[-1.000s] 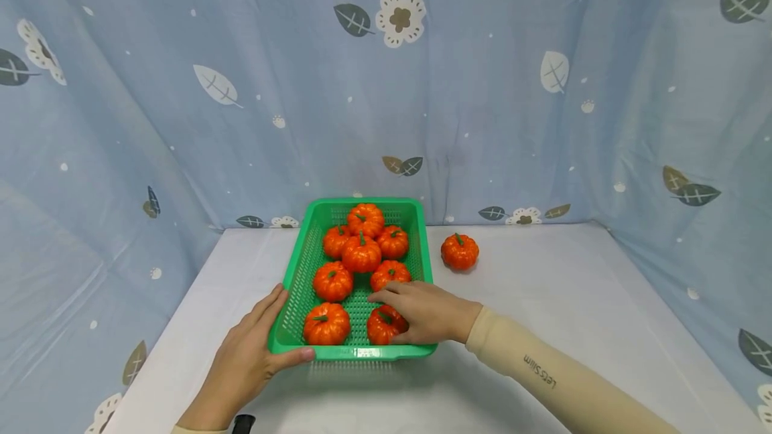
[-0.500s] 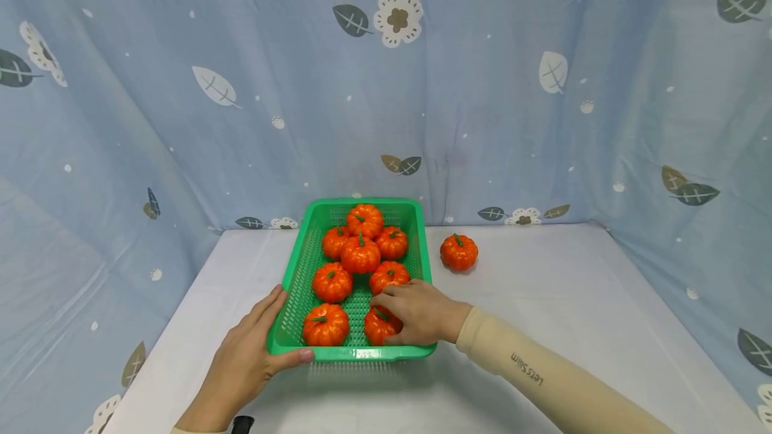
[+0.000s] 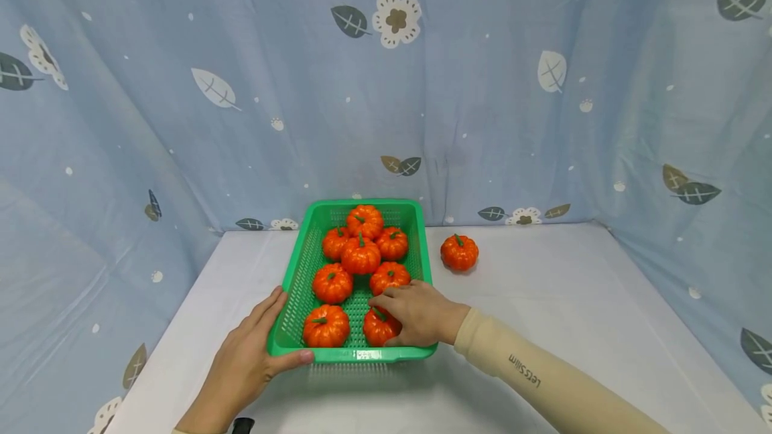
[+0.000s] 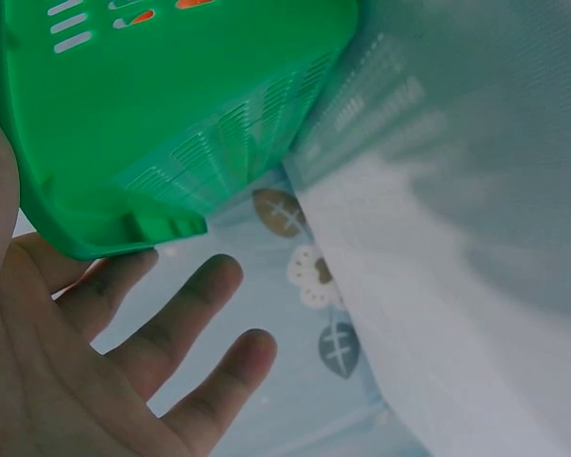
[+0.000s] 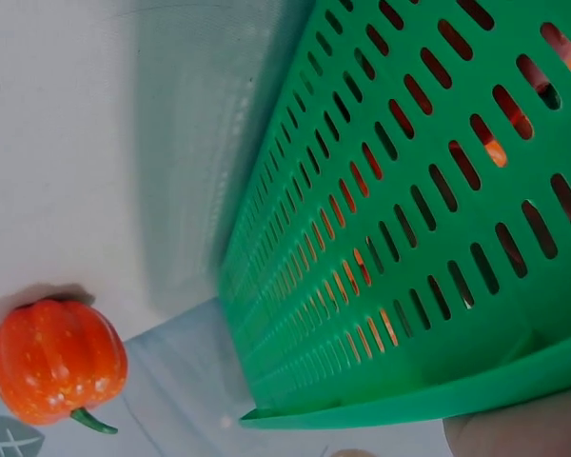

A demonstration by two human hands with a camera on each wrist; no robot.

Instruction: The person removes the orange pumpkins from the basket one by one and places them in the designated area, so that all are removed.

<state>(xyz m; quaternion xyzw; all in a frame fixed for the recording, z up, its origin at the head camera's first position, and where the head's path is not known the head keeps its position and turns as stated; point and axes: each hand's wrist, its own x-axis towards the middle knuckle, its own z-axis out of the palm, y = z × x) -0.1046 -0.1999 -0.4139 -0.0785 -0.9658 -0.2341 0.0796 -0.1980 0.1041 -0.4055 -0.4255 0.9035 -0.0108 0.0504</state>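
A green plastic basket [image 3: 362, 354] holds several small orange pumpkins with green stems. My left hand [image 3: 244, 353] rests at its front left corner, thumb lying over the front rim, fingers straight along the left side. In the left wrist view the fingers [image 4: 176, 333] are spread beneath the basket's rim. Inside the front right corner, my right hand [image 3: 425, 313] grips a pumpkin [image 3: 376, 328] between fingers and thumb. To its left sits another pumpkin [image 3: 326, 326]. The right wrist view looks along the slotted basket wall, which hides most of that hand.
One more pumpkin [image 3: 460, 252] lies on the white table [image 3: 543, 300], right of the basket near the back. At the far end of the basket, one pumpkin [image 3: 360, 256] sits amid others. A blue patterned curtain [image 3: 482, 86] closes off the back and sides.
My right hand has shifted slightly left with the front right pumpkin, then nearly stopped. The left hand and basket have stayed in place.
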